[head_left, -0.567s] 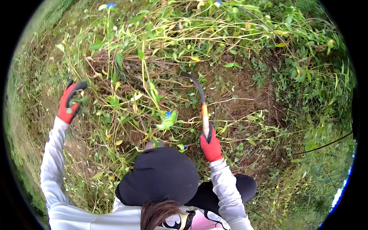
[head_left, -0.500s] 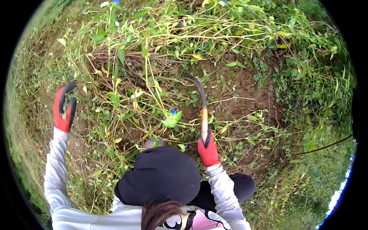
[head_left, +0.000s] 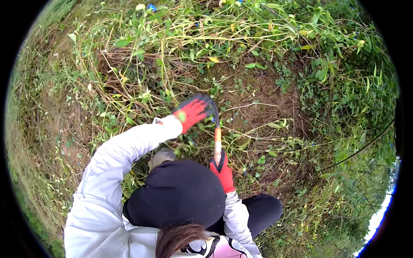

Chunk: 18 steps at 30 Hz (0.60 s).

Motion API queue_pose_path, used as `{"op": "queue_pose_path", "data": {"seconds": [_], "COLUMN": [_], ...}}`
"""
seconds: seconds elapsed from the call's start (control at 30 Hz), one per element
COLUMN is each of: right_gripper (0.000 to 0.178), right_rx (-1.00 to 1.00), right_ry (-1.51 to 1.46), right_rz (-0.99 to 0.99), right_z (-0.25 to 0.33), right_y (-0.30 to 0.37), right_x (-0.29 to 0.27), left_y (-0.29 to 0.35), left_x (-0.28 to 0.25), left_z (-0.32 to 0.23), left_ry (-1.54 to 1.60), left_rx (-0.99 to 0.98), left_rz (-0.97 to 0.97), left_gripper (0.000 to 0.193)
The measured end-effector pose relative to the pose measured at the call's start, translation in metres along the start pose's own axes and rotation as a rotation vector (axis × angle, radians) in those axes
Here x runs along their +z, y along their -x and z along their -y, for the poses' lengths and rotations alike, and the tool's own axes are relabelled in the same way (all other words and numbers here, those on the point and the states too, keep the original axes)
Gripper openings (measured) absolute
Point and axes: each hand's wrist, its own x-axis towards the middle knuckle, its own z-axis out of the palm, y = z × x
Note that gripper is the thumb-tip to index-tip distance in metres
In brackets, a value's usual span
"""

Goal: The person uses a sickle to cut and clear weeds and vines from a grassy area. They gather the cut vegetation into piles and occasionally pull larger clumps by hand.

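Note:
In my right hand [head_left: 223, 175], gloved in red and black, is a sickle [head_left: 218, 137] with a pale and orange handle; my fingers are wrapped round the handle's lower end. The dark curved blade points away from me. My left hand [head_left: 193, 112], in a matching glove, is palm down over the stems, its fingers stretched toward the blade and hiding its tip. Whether those fingers touch the metal, I cannot tell. A blurred leaf shows in front of the left glove. Green trailing weeds [head_left: 172, 38] with a few blue flowers lie beyond both hands.
My dark-trousered knee [head_left: 176, 193] is bent close below my hands, with a shoe [head_left: 162, 157] beside it. Bare brown soil [head_left: 262, 96] shows right of the blade. Dry stems [head_left: 137, 60] lie at the far left, and a thin dark stalk [head_left: 365, 145] arcs at the right.
My left hand has swung from the far left to the middle, up to the sickle blade. My right hand, with the sickle, has shifted slightly left and nearer to me.

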Motion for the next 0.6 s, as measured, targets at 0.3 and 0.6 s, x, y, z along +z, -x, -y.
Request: {"op": "queue_pose_path", "data": {"seconds": [0.3, 0.6], "right_gripper": [0.066, 0.071], "right_rx": [-0.007, -0.043], "right_ry": [-0.188, 0.107], "right_rz": [-0.065, -0.029], "right_z": [-0.022, -0.008], "right_y": [0.052, -0.032], "right_x": [-0.004, -0.015], "left_y": [0.004, 0.014], "left_x": [0.005, -0.014], "left_z": [0.048, 0.016], "left_ry": [-0.315, -0.176], "left_rx": [-0.250, 0.051], "left_rz": [0.418, 0.327], "left_gripper": [0.058, 0.029]}}
